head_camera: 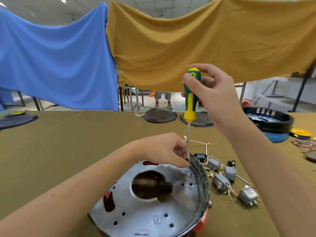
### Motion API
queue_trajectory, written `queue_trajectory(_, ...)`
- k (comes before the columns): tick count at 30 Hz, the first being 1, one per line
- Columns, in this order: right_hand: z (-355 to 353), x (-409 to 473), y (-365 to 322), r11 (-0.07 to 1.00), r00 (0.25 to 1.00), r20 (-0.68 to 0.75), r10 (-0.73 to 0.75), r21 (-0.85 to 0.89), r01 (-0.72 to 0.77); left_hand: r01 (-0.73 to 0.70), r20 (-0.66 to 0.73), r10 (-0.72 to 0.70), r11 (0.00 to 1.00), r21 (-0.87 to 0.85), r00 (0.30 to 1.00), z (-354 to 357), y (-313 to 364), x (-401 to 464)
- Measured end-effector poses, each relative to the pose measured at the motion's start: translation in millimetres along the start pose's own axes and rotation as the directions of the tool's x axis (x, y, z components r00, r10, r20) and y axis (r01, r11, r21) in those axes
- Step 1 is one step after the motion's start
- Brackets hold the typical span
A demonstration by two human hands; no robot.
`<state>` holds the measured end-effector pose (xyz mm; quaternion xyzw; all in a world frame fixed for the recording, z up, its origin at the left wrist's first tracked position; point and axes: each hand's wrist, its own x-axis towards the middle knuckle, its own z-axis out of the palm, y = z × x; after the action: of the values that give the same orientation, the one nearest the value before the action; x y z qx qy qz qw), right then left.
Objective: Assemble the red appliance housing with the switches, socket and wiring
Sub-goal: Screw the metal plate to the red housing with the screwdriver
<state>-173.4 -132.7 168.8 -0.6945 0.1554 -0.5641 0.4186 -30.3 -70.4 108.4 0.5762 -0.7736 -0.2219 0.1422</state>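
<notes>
Driving a screw, we judge, at the far rim of the red housing (171,202), which lies at the bench's (68,142) near edge. Our right hand (215,100) grips the screwdriver (190,94) handle upright; our left hand (164,149) pinches around the shaft tip at the rim. The housing looks like stiff, light sheet metal with sharp edges, best held by its rim. The switches (222,178) trail thin wires (203,144), so grip them by their bodies.

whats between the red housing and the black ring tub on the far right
In the head view, grey switches with white wiring lie on the cloth between the red housing and the black ring tub; the right forearm crosses above.
</notes>
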Motion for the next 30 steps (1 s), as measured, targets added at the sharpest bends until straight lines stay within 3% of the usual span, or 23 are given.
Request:
queue_trajectory(5,2,0,5,0.987,0.993,0.120,-0.018,-0.155,0.037,-0.009,-0.048,0.004,0.995,-0.102,0.999,18,-14,11)
queue_trajectory(12,-5,3,6,0.977,0.979,0.201,0.024,-0.211,0.019,0.004,-0.051,-0.010,0.993,-0.117,0.999,23,-17,11)
queue_trajectory(24,-12,0,1,0.984,0.974,0.213,0.079,-0.174,-0.041,0.041,0.002,-0.041,0.988,-0.146,0.999,23,-17,10)
queue_trajectory(30,-12,0,-1,0.982,0.969,0.235,0.077,-0.189,-0.032,0.028,-0.035,-0.033,0.992,-0.126,0.999,25,-18,11)
